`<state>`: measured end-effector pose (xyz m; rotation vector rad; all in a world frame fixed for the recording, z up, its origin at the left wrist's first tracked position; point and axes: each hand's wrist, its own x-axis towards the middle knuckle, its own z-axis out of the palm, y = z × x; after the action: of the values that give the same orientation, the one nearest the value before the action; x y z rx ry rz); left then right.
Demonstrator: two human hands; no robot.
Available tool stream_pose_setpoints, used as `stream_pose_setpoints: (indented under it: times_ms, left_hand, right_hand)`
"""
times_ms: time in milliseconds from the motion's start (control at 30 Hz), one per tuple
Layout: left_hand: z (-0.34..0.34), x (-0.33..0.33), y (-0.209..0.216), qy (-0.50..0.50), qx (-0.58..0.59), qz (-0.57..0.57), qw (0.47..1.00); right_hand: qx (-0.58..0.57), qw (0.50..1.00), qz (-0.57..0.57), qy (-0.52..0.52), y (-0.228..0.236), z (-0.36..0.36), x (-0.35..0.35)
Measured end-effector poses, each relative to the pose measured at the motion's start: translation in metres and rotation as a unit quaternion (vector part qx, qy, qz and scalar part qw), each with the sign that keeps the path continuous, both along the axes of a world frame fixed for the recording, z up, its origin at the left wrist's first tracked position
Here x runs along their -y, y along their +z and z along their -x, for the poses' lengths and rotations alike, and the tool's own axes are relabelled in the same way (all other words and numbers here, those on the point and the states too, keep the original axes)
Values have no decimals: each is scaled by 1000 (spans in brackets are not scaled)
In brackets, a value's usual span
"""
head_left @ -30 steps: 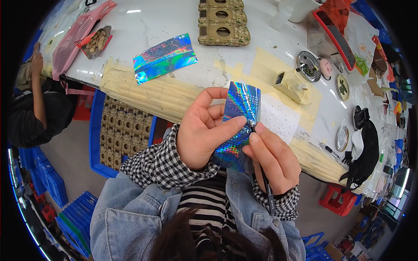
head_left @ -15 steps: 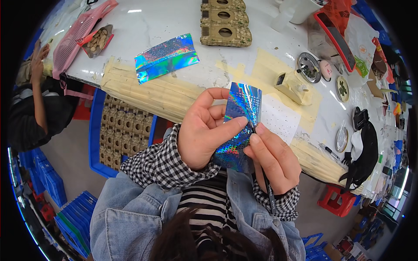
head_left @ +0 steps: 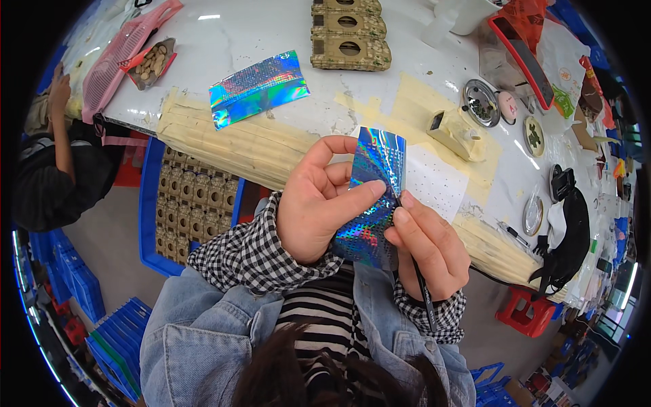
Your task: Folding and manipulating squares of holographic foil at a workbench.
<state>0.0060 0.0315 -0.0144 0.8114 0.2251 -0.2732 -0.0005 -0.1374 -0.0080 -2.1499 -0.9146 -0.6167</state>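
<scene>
My left hand point(head_left: 315, 203) holds up a shiny blue holographic sheet point(head_left: 380, 159) covered in rows of tiny cut shapes, thumb pressed on its front and fingers behind. My right hand point(head_left: 434, 251) is closed around slim black tweezers point(head_left: 425, 295). Their tip meets the sheet's right side, just beside my left thumb; my fingers partly cover the tip, so whether it grips a piece is too small to tell. A second holographic sheet point(head_left: 260, 89) lies flat on the white table, beyond my left hand. White paper dotted with small specks point(head_left: 437, 180) rests behind my right hand.
Camouflage-patterned housings point(head_left: 349, 51) stand at the far middle; more fill a blue crate point(head_left: 150, 224) below the table's left edge. A tape-wrapped block point(head_left: 456, 136), round metal dish point(head_left: 481, 105) and red-edged phone point(head_left: 521, 64) are on the right. Another person's arm point(head_left: 62, 136) shows at far left.
The tweezers' rear end and my right hand have shifted slightly to the right. The sheet in my left hand stays nearly still.
</scene>
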Motion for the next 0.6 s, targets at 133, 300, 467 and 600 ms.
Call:
stream_pose_setpoints:
  times_ms: [133,300,467,600]
  left_hand:
    - [0,0,-1,-4,1,9,1000]
    - [1,0,0,-6,1,16,1000]
    - [1,1,-2,0,-5,24,1000]
    - [1,1,-1,0,-6,17,1000]
  right_hand:
    - [-22,1000,-13,-4,2,2,1]
    - [-41,999,-30,1,3,1,1]
    - [-60,997,-49,-3,0,3,3]
    - [-65,997,-49,-1,1,3,4]
